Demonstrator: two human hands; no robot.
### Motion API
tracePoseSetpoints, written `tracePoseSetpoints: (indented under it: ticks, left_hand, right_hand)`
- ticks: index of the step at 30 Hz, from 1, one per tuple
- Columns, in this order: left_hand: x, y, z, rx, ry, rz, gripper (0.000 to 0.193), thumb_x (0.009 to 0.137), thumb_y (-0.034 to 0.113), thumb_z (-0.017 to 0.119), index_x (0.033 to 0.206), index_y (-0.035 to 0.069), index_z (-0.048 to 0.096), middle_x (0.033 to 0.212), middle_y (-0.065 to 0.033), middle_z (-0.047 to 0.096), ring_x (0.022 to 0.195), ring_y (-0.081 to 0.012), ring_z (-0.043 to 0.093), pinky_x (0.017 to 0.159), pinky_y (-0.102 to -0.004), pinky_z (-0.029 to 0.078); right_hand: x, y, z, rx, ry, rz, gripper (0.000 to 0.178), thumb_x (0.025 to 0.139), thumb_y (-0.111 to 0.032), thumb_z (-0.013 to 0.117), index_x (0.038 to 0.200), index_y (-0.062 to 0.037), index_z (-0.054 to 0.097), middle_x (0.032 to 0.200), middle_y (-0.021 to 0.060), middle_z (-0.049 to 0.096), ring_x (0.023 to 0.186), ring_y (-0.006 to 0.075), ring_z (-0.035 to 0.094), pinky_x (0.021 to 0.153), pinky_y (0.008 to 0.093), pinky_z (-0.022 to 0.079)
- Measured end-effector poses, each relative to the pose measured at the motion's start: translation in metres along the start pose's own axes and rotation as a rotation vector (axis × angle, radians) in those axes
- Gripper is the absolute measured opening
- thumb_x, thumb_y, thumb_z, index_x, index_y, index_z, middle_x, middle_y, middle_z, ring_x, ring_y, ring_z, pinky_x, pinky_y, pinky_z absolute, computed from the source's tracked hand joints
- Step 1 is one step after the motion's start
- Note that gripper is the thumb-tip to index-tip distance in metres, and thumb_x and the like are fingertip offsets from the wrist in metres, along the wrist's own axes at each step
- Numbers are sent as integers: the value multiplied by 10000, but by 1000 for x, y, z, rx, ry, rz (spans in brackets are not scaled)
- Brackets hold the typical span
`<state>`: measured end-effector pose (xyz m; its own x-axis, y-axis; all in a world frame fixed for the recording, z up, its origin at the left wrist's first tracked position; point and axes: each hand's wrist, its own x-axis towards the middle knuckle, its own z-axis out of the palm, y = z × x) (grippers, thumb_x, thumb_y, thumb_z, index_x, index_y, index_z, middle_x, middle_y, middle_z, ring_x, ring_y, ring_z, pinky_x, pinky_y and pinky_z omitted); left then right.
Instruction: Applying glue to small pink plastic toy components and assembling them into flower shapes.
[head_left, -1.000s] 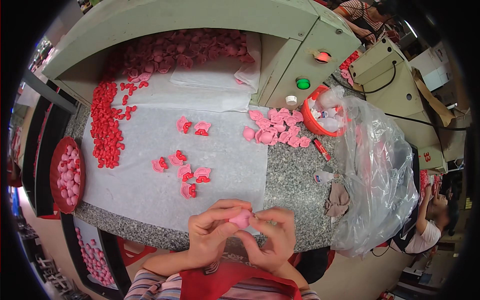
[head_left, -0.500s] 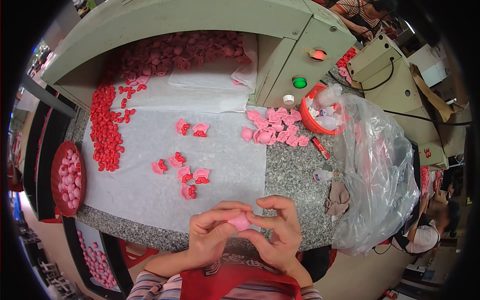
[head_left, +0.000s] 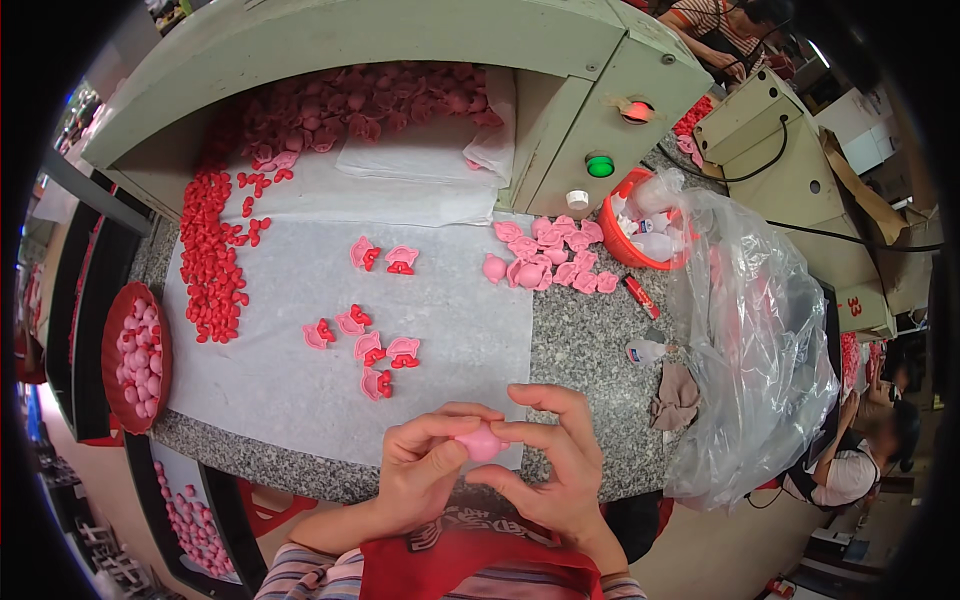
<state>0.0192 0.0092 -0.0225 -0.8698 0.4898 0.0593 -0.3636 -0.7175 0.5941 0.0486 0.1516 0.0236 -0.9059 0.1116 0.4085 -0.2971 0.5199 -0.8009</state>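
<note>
Just above the table's near edge, my left hand (head_left: 418,467) pinches a small rounded pink plastic piece (head_left: 482,444) between thumb and fingers. My right hand (head_left: 562,468) is beside it, index fingertip against the piece and thumb held apart below. Beyond them, on a white sheet (head_left: 450,350), lie several pink cap-like shells with red bows (head_left: 376,384). A heap of small red bows (head_left: 210,270) covers the sheet's left side. Loose pink shells (head_left: 555,250) are gathered at the right.
A grey-green machine (head_left: 400,40) with a tunnel full of pink pieces spans the back. A red basket (head_left: 632,255) with bottles, a small bottle (head_left: 645,351), a cloth (head_left: 676,396) and a clear plastic bag (head_left: 750,370) are right. A red tray (head_left: 112,375) of pink pieces is left.
My right thumb has come away from the pink piece and dropped lower. The left hand still grips the piece, which has turned slightly.
</note>
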Motion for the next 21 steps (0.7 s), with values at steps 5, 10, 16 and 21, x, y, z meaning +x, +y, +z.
tracePoseSetpoints:
  ticks: [5,10,16,21]
  left_hand:
    - [0,-3,-3,-44,8,-26,217,843,55,554,1055,22,585,1138,-210,514,1015,-267,535,873,-383,442]
    - [1,0,-10,183,-11,-35,205,836,39,554,1035,22,599,1123,-195,533,1000,-255,547,869,-372,445]
    - [8,-3,-6,-46,80,-90,193,848,28,533,1027,17,606,1111,-172,553,991,-248,559,873,-354,441]
    - [20,6,-17,234,45,-191,246,771,58,649,1012,37,607,1038,-143,589,965,-234,575,838,-364,468]
  right_hand:
    - [1,2,-2,-21,-29,-21,378,584,-77,771,917,-55,593,1026,96,555,905,265,537,745,346,446]
    - [2,3,-3,-4,-34,-7,370,587,-69,765,915,-54,595,1017,93,559,894,258,541,736,344,449]
    - [5,7,4,-44,-1,23,356,565,-65,775,872,-43,595,972,97,566,885,249,550,731,325,458]
    - [10,8,-6,-87,-85,104,319,575,-51,757,856,-56,607,969,73,566,877,233,551,724,324,456]
